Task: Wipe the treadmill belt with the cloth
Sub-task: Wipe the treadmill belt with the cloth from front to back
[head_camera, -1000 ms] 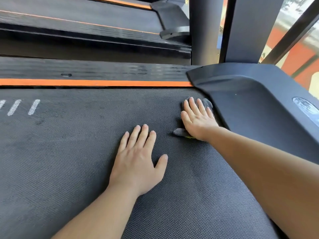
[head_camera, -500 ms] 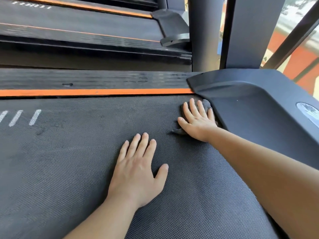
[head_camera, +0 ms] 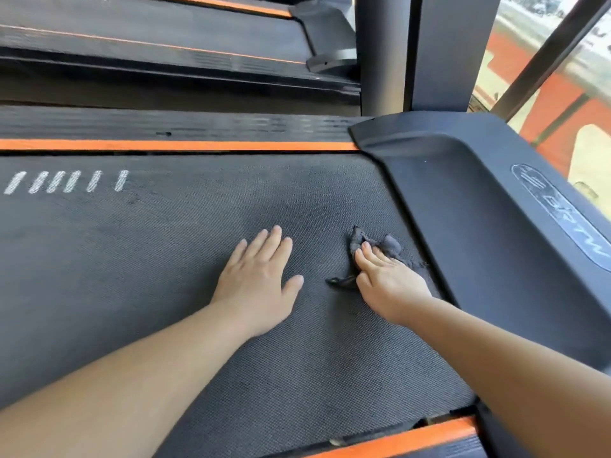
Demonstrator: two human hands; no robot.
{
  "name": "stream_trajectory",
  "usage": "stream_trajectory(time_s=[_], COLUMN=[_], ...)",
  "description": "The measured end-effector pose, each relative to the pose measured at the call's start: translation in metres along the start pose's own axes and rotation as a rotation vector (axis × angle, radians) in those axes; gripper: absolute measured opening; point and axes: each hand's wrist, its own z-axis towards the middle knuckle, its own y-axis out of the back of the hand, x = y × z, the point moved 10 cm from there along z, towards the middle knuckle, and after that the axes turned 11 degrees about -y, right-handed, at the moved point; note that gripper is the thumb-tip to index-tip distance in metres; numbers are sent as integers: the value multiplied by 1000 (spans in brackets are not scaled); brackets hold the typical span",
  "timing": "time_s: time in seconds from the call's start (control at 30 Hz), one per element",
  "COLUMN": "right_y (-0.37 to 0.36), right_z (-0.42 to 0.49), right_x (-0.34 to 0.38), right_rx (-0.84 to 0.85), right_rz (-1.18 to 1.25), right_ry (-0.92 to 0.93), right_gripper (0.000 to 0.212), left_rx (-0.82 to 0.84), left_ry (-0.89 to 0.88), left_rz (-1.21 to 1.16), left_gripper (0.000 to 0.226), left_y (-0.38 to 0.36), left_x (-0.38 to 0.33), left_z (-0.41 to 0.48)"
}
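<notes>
White marks: a row of short slanted white dashes [head_camera: 66, 181] printed on the belt, well to the left of the left grip.
Belt: the dark grey textured treadmill belt [head_camera: 132, 259] runs across the whole view under both grips.
Far rail: a ribbed black side rail with a bright orange stripe [head_camera: 165, 145] lies beyond both grips, along the belt's far edge.
Left grip: the left grip [head_camera: 256, 276] lies flat, palm down on the bare belt, fingers straight and slightly spread, thumb out to the right; it holds nothing.
Cloth: the small crumpled dark grey cloth [head_camera: 390, 246] lies on the belt under the right grip, apart from the left grip. Bunched folds show just past the fingertips, and a thin tail sticks out to the left beside the thumb.
Right grip: the right grip [head_camera: 386, 282] rests palm down on the cloth, fingers fairly straight and close together, pressing it to the belt.
Motor cover: the dark grey moulded plastic motor cover [head_camera: 496, 226] rises just right of the right grip; the cloth's right edge lies close to its foot.
Label: an oval silver badge [head_camera: 562, 213] sits on the cover, further right; its lettering is too blurred to read.
</notes>
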Motion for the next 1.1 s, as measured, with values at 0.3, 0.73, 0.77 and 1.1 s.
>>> stream_trajectory(time_s=[0.3, 0.73, 0.77, 1.1], right_y=[-47, -29, -26, -18], right_z=[-135, -3, 6, -80], right_x=[11, 16, 15, 23], right_rx=[144, -6, -11, -110], right_rz=[-56, 64, 94, 213], right_ry=[100, -33, -54, 155], right_gripper=[88, 62, 61, 79], left_rx=[-1, -89, -93, -124], left_ry=[124, 130, 135, 131], left_rz=[48, 69, 61, 39], left_gripper=[76, 74, 74, 75], left_y=[-44, -44, -44, -41], left_x=[13, 14, 14, 18], left_z=[-117, -119, -119, -118])
